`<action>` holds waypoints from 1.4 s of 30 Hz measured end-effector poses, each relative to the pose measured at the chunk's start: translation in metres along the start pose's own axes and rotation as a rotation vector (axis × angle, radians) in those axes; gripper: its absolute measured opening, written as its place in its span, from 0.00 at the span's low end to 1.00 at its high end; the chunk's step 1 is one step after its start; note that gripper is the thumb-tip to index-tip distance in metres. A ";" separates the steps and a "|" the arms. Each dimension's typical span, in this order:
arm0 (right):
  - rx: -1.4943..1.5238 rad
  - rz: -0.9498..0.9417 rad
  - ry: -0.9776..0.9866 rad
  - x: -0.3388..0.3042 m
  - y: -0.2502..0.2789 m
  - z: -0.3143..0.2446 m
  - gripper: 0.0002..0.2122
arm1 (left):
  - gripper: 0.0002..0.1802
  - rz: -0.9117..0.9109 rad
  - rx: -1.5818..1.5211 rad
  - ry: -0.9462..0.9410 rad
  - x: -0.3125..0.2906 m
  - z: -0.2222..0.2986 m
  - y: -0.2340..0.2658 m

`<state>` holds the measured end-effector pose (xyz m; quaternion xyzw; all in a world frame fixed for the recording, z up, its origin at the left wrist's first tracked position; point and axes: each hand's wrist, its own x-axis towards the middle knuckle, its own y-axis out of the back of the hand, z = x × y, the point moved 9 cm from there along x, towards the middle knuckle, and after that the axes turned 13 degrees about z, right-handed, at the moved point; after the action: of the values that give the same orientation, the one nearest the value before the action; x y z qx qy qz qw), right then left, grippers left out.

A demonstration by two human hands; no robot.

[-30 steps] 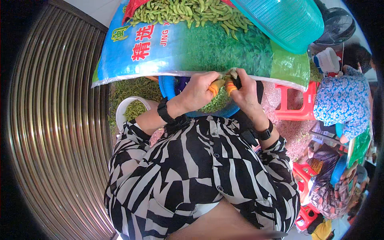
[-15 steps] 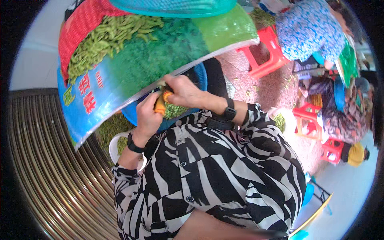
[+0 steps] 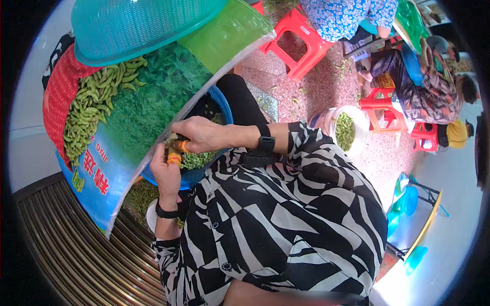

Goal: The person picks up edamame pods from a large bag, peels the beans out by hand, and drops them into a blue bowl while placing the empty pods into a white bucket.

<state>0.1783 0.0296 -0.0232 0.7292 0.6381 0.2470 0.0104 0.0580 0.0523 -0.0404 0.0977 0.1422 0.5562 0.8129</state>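
Note:
My left hand [image 3: 167, 176] and my right hand [image 3: 198, 135] meet above a blue plastic basket [image 3: 226, 105] in my lap. Both are closed, fingertips together, around a small pale bean pod [image 3: 172, 138], blurred and partly hidden. Orange-and-yellow covers [image 3: 174, 156] sit on the thumbs. Shelled green beans [image 3: 193, 161] lie in the basket below. Just beyond my hands, the edge of a printed plastic sheet [image 3: 138, 109] overhangs the basket. On that sheet, green bean pods [image 3: 89, 104] are heaped beside red mesh cloth [image 3: 55, 104].
A teal basket [image 3: 138, 30] rests on the sheet's far part. White buckets, one with pods [image 3: 345, 131], stand right and lower left. Red stools [image 3: 300, 43] and seated people [image 3: 429, 84] occupy the right. Ribbed metal [image 3: 76, 239] lies lower left.
The view has swung, so the sheet, basket and hands appear farther left, and more of the right side shows. My hands stay together at the basket, still closed.

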 end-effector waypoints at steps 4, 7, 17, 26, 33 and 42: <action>-0.079 -0.039 0.031 -0.005 -0.006 0.001 0.11 | 0.16 0.075 0.105 -0.284 0.001 0.011 -0.005; -0.088 -0.074 0.000 -0.009 -0.010 0.003 0.11 | 0.17 0.086 0.172 -0.340 0.003 0.005 -0.007; -0.051 -0.093 -0.193 -0.016 -0.001 0.046 0.11 | 0.24 -0.032 0.190 -0.348 -0.011 0.028 -0.010; 0.086 -0.272 -0.147 -0.013 -0.020 0.016 0.09 | 0.06 -0.257 0.796 -0.361 -0.046 0.029 0.080; 0.153 -0.298 -0.219 -0.012 -0.030 0.017 0.09 | 0.09 0.150 0.706 -0.571 0.017 0.082 0.152; 0.158 -0.245 -0.298 -0.013 -0.010 0.020 0.11 | 0.12 0.440 0.942 -0.773 0.124 0.109 0.172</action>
<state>0.1758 0.0256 -0.0489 0.6733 0.7306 0.0826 0.0773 -0.0134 0.2301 0.1017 0.6641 0.0447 0.5124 0.5425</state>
